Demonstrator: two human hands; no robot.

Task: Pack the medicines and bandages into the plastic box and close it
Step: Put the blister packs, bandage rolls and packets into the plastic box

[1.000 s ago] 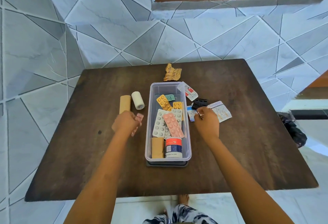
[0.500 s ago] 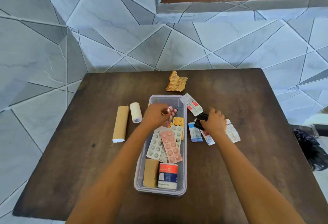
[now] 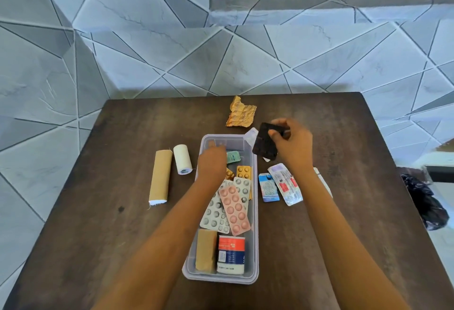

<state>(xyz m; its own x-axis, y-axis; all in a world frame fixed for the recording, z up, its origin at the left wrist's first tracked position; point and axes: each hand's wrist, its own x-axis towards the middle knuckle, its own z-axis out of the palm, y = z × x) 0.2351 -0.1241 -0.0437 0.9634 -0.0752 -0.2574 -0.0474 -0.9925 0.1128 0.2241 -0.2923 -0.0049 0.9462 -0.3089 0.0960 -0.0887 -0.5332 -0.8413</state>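
Two hands are working over a dark wooden table [image 3: 103, 211] by tiled walls [image 3: 147, 51]: the right hand [image 3: 292, 145] is pinching a black blister pack [image 3: 265, 143] just right of the plastic box [image 3: 254, 236]; the left hand [image 3: 212, 164] is reaching inside it, finger spread hidden.

Left hand [image 3: 212, 162] and blister packs [image 3: 233, 207] crowd the plastic box [image 3: 254, 211].

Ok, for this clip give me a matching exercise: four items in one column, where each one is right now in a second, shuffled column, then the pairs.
Items:
1. dark blister
2. pink blister
3. white bandage
4. gold foil strip

Places:
A. on the table left of the box
B. on the table beyond the box's far end
C. held in the right hand, above the box's far right corner
D. inside the box, on top of silver blisters

Pairs: 1-C, 2-D, 3-A, 4-B
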